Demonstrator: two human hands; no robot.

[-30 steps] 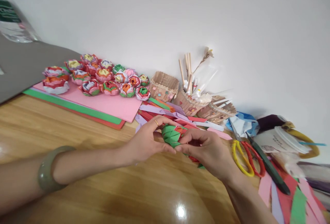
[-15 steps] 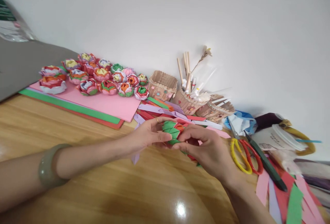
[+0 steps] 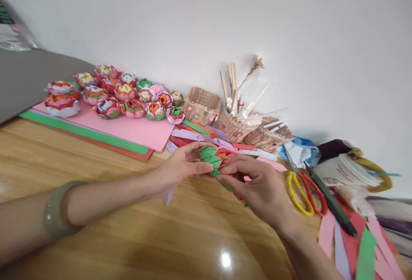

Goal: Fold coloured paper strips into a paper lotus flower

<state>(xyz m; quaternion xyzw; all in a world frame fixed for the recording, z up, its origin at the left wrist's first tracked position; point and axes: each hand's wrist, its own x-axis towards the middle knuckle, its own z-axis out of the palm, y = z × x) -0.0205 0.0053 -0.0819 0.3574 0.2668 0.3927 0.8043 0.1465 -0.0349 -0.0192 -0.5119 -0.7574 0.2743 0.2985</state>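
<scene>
A folded paper piece (image 3: pixel 210 158), green with red and orange parts, is held between both hands at the middle of the view. My left hand (image 3: pixel 182 168) pinches its left side, the thumb in front and the fingers behind. On the right side, the thumb and index finger of my right hand (image 3: pixel 254 181) close on its edge, partly hiding it. More red and green paper shows below my right hand. Behind the hands lie folded paper strips (image 3: pixel 189 135) in purple, red, green and orange.
Several paper flowers (image 3: pixel 125 92) stand on pink sheets (image 3: pixel 141 132) at the back left. Craft baskets (image 3: pixel 201 106) line the wall. At right are scissors (image 3: pixel 299 194), a green-handled tool (image 3: pixel 337 211), a white cup (image 3: pixel 346 170) and cut strips (image 3: pixel 367 250).
The green paper piece has tilted slightly and shifted a little up and left with my left hand. My right hand still grips its right side. The view has moved slightly.
</scene>
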